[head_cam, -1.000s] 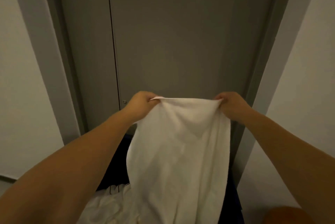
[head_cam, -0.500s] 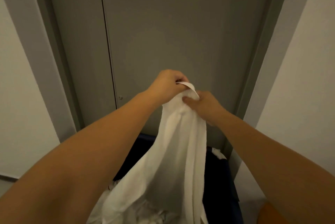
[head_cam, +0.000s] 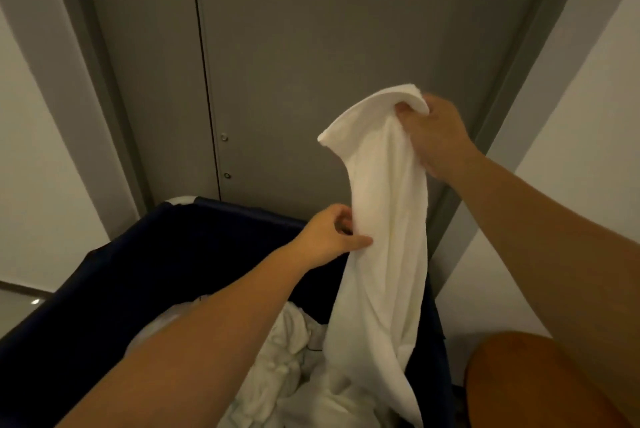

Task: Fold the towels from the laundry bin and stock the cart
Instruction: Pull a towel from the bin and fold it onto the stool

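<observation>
**A:** From the head camera, where is the towel?

**B:** The white towel (head_cam: 384, 219) hangs lengthwise in the air over the right part of the laundry bin (head_cam: 138, 271). The bin is dark blue with cloth walls and stands against a grey door (head_cam: 311, 46). The towel's lower end runs down into the bin, where it meets a crumpled pile of white linen (head_cam: 294, 358).

**A:** And the hands?

**B:** The right hand (head_cam: 436, 140) is the higher one. Its fingers are curled round the towel near the top, with the cloth bunched in the fist. A flap of the top edge arches over and droops to the left of it. The left hand (head_cam: 329, 237) is lower and to the left, with thumb and fingers pinched on the towel's left edge (the fingertips are partly tucked behind the cloth).

**A:** So both are clamped on the same towel?

**B:** Yes, both, well apart from each other along it. Both forearms are bare and reach in from the bottom of the frame.

**A:** Anything else around?

**B:** The door has a vertical seam left of centre, with two small round screws (head_cam: 224, 137) just beside it. Pale walls (head_cam: 588, 115) flank the door frame on either side. At the lower right corner, beside the bin, there is a rounded orange-brown shape (head_cam: 519, 386), and I cannot tell what it is.
</observation>
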